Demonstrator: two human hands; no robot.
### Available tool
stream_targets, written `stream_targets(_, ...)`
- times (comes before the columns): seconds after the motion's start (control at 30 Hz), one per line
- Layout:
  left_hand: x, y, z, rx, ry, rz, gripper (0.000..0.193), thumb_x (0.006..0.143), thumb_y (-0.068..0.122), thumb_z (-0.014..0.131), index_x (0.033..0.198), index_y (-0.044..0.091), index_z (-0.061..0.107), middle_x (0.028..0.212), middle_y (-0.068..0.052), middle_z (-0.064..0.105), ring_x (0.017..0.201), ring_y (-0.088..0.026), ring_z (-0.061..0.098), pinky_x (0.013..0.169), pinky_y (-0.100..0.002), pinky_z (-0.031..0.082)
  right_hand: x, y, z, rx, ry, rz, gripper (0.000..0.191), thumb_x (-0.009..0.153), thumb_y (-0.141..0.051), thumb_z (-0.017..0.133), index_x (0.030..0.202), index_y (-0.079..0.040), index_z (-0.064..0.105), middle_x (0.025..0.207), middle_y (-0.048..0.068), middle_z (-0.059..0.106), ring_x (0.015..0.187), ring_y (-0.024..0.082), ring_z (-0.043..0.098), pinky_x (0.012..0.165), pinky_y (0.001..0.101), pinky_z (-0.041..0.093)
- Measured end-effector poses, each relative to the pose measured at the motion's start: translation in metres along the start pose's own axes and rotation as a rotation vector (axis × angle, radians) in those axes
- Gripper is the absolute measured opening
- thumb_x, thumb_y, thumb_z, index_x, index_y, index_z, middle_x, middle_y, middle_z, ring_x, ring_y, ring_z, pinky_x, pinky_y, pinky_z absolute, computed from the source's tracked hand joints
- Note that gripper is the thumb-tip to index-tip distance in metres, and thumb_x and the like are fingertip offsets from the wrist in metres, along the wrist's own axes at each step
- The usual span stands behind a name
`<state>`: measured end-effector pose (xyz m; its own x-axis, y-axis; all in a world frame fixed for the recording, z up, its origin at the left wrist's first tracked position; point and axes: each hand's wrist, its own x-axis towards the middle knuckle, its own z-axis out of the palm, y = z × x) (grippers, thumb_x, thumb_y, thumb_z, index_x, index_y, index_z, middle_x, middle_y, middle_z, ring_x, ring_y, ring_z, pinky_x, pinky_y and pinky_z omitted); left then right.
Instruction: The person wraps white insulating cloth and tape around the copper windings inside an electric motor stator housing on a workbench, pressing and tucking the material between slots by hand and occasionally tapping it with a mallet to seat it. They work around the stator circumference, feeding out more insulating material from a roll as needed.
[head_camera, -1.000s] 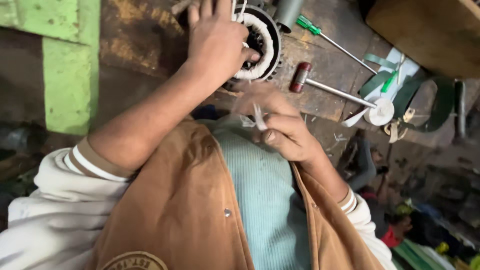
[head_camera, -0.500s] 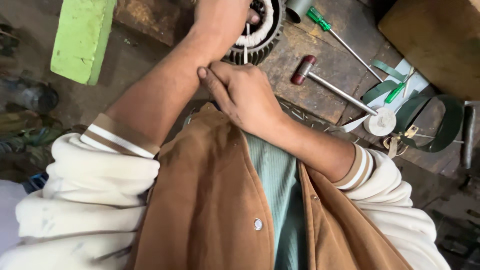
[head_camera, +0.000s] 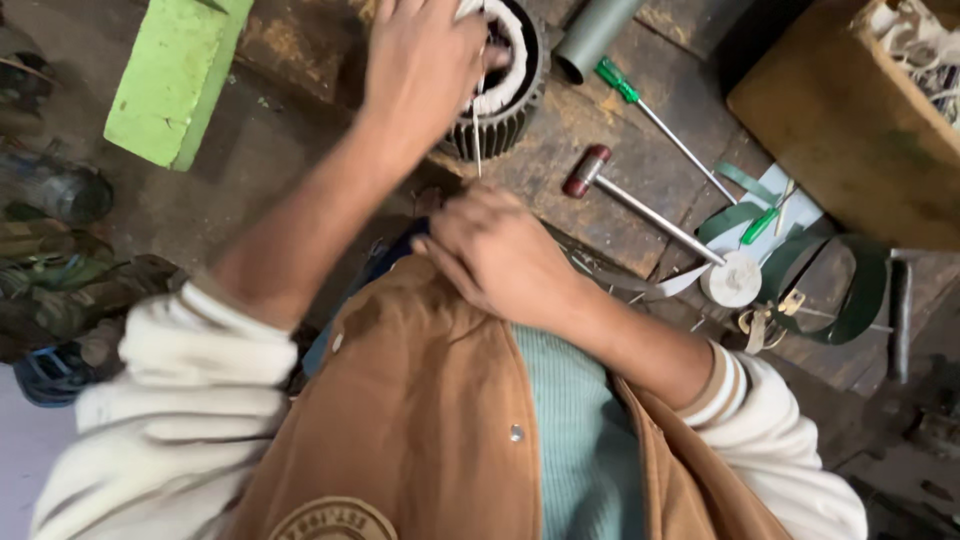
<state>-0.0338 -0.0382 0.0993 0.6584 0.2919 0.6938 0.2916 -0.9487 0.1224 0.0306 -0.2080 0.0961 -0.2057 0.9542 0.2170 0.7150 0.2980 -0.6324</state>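
On the worn wooden bench, at the top of the view, stands a ribbed stator, a dark finned ring with white lining inside its bore. The left hand lies over its near side, fingers spread and curled down onto the rim and the white lining; a thin strip hangs down from under the hand across the ribs. Whether the fingers pinch that strip or only press on the lining, I cannot tell.

The right hand sits lower, near the chest, just above the edge of the brown vest. Its fingers are curled in loosely, knuckles up; what they close on, if anything, is hidden under the hand.

Right of the stator lie a green-handled screwdriver and a red-handled tool, side by side and apart. Near them are a white roll and a green band. A green block stands at the upper left.
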Motion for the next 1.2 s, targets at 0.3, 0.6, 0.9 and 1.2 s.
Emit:
stream_targets(0.3,-0.111,0.028,0.020,-1.617,-0.295,-1.492,0.025,0.111,0.030,0.056,0.118,0.006,0.061,0.088,-0.005,0.063,0.073,-0.021,0.060,0.066,-0.037,0.046,-0.003,0.013,-0.029,0.391,-0.250,-0.103,0.021,0.097,-0.017,0.073,0.089,0.000,0.063,0.086,0.015,0.062,0.093,0.038,0.064,0.093,0.0470,0.051)
stream_targets(0.6,-0.083,0.005,-0.024,-0.569,-0.583,-0.662,0.026,0.104,0.029,0.055,0.095,0.005,0.060,0.084,-0.021,0.070,0.078,-0.044,0.068,0.067,-0.054,0.052,0.034,0.066,-0.024,-0.019,0.150,-0.064,0.028,0.097,0.000,0.070,0.123,0.001,0.061,0.126,0.020,0.067,0.126,0.041,0.064,0.110,0.0454,0.050)
stream_targets(0.9,-0.052,-0.036,-0.050,-0.307,-0.889,-0.716,0.055,0.104,0.050,0.057,0.130,0.002,0.050,0.072,-0.018,0.069,0.069,-0.042,0.069,0.057,-0.054,0.053,0.063,0.070,-0.017,0.460,0.305,0.540,0.028,0.100,-0.007,0.066,0.126,-0.004,0.056,0.094,0.008,0.069,0.092,0.025,0.073,0.087,0.0352,0.060)
stream_targets(1.2,-0.044,-0.062,-0.035,-0.511,-0.303,-0.181,0.017,0.095,0.018,0.072,0.105,0.006,0.065,0.096,-0.008,0.057,0.094,-0.031,0.062,0.083,-0.043,0.054,0.089,0.070,-0.039,0.120,-0.092,0.253,0.013,0.093,-0.004,0.075,0.104,0.001,0.068,0.090,0.017,0.065,0.086,0.038,0.064,0.080,0.0435,0.052)
